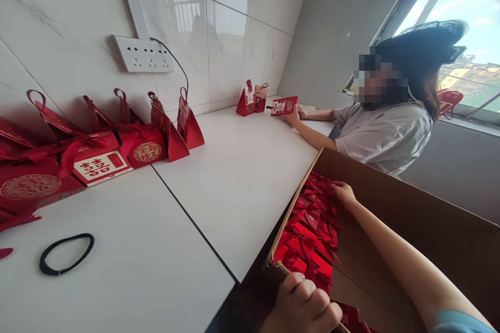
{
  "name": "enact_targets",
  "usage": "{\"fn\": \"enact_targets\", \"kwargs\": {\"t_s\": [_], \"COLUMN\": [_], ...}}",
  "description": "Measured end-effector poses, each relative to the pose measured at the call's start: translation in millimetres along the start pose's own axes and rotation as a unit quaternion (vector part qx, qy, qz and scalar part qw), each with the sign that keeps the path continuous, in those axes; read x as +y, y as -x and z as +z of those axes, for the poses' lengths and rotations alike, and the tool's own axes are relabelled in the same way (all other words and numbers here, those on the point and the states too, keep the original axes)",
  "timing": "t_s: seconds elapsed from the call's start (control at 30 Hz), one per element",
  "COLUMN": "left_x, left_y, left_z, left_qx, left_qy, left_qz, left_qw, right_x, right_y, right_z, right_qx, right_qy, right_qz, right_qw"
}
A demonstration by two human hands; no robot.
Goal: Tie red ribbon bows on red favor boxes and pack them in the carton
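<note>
the white table (242,166) was crossed by a dark seam (195,224). red boxes (97,158) with ribbons were lined up along its left side, a black loop (50,271) was laid before them, and two small red cartons (247,103) were stood at the far end.

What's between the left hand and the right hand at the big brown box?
Red boxes with ribbons lie between the left hand and the right hand, inside the cardboard box, as the head view shows.

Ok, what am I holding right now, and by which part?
Your left hand holds the cardboard box by its rim, near a corner. Your right hand is at the red boxes inside; whether it grips one can't be told.
</note>
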State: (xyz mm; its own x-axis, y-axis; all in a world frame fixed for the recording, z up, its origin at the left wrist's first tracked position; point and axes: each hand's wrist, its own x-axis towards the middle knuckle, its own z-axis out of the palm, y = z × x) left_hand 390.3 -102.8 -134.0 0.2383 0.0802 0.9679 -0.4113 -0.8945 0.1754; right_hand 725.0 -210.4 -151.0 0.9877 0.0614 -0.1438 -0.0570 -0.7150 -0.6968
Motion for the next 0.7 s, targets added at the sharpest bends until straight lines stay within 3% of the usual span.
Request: {"fn": "enact_targets", "kwargs": {"t_s": [0.17, 0.3, 0.47, 0.6, 0.7], "left_x": [-2, -3, -2, -2, -3], "left_y": [-2, -2, -2, -1, 0], "left_z": [6.2, 7.6, 5.8, 7.3, 9.6], "left_qx": [0.039, 0.040, 0.024, 0.029, 0.044], "left_qy": [-0.025, -0.028, -0.019, -0.032, -0.051], "left_qz": [0.004, 0.007, 0.003, 0.010, 0.015], "left_qw": [0.999, 0.999, 1.000, 0.999, 0.998], "right_x": [-4, -16, -27, -26, -30], "right_y": [1, -4, 5, 19, 26], "right_z": [-6, -6, 24, 49, 53], "right_qx": [-0.020, 0.021, 0.010, -0.028, -0.031], "right_qy": [0.041, 0.098, 0.166, 0.210, 0.233], "right_qz": [-0.034, -0.094, -0.197, -0.227, -0.240], "right_qw": [0.998, 0.990, 0.966, 0.951, 0.942]}}
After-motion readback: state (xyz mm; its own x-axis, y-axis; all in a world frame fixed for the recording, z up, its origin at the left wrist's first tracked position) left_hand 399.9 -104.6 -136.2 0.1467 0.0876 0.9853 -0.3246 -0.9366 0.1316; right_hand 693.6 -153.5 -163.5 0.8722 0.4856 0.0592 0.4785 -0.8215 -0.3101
